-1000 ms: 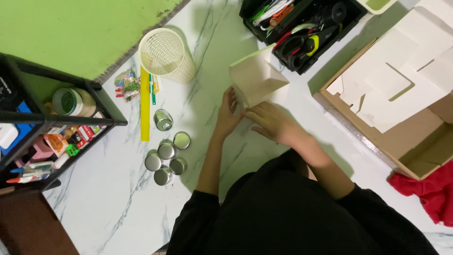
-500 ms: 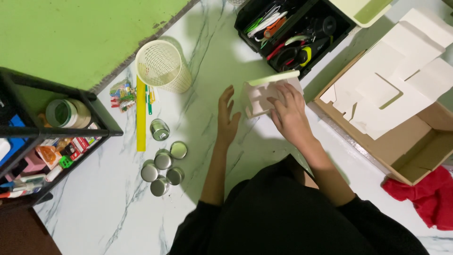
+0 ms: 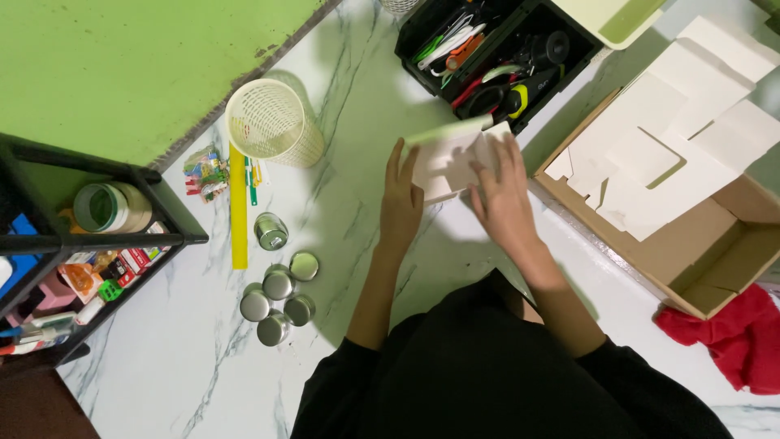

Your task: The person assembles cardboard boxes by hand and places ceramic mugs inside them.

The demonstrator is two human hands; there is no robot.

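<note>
Both hands press flat on a white cardboard piece (image 3: 451,162) lying on the marble floor (image 3: 162,366): the left hand (image 3: 402,203) rests open along its near-left edge, fingers stretched and gripping nothing, while the right hand (image 3: 504,195) lies spread across the right half, palm down, pinning the piece rather than clutching it. The piece looks like a folded box blank pushed almost flat, with one flap (image 3: 447,132) at its far edge raised a little; whether the folds beneath the palms are creased through I cannot tell. Judging by that, the flattening seems nearly done, with the raised flap left to go down. Just beyond the piece stands a black tool tray (image 3: 496,57) full of scissors, pens and cutters, nearly touching its far corner and leaving little room that way. To the right, close beside the right hand, a brown cardboard box (image 3: 707,268) holds a stack of similar white blanks (image 3: 666,154). A red cloth (image 3: 731,341) lies by the box's near corner. Off to the left, well apart, are a cream mesh basket (image 3: 268,122) on its side, a yellow ruler (image 3: 238,207), a cluster of small round tins (image 3: 276,297) and a black shelf rack (image 3: 89,236) crowded with supplies.
</note>
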